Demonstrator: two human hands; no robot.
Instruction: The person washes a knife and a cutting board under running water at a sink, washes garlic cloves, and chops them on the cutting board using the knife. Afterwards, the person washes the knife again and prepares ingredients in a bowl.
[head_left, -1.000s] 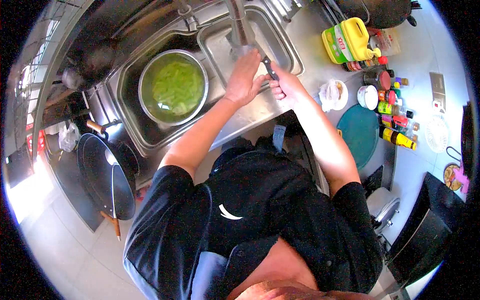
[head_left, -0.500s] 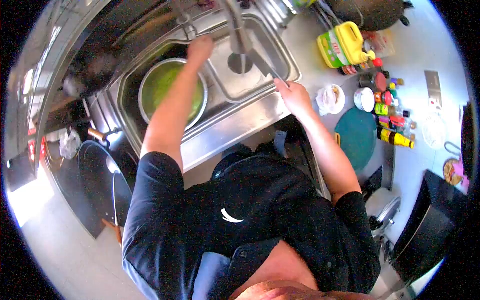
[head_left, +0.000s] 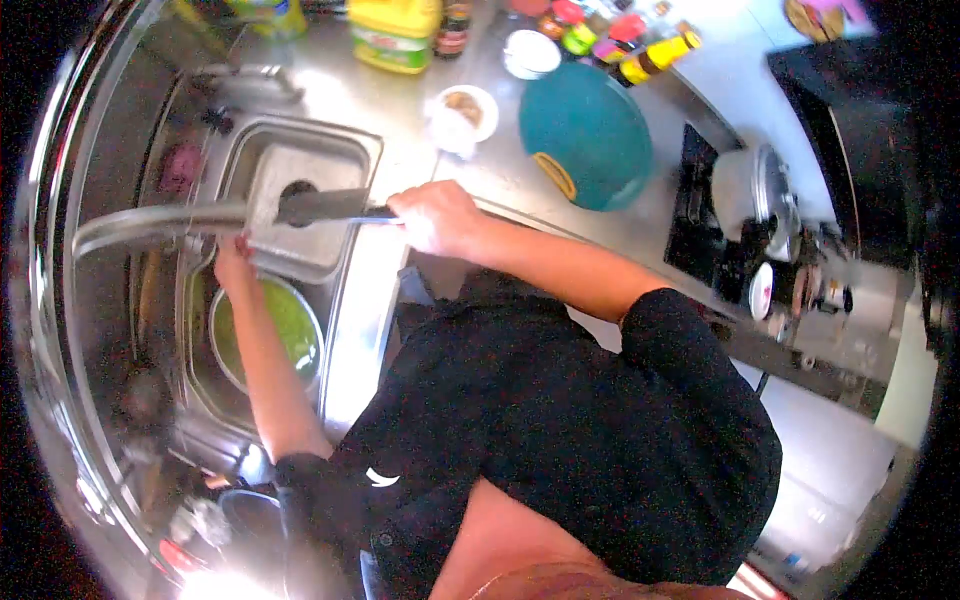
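One kitchen knife [head_left: 335, 207] lies across the left of centre of the frame, its blade pointing left over the smaller sink basin [head_left: 325, 160] and its tip overlapping the single drain hole. The right hand [head_left: 438, 217] is wrapped around the handle. The left hand [head_left: 236, 262] is just below the end of one metal faucet [head_left: 160, 220], blurred; whether its fingers are spread or pressed together, I cannot tell. Below, at lower left, the larger sink basin [head_left: 203, 385] holds one round bowl [head_left: 318, 345] of greens, partly hidden by the left forearm. On the counter at upper centre sit two smaller bowls: one white bowl [head_left: 531, 55] and one bowl with brown contents [head_left: 490, 112], with a plastic bag [head_left: 452, 133] against it. Near them are one round teal cutting board [head_left: 590, 130], one yellow jug [head_left: 392, 35] at the top edge and, at right, one lidded pot [head_left: 735, 190].
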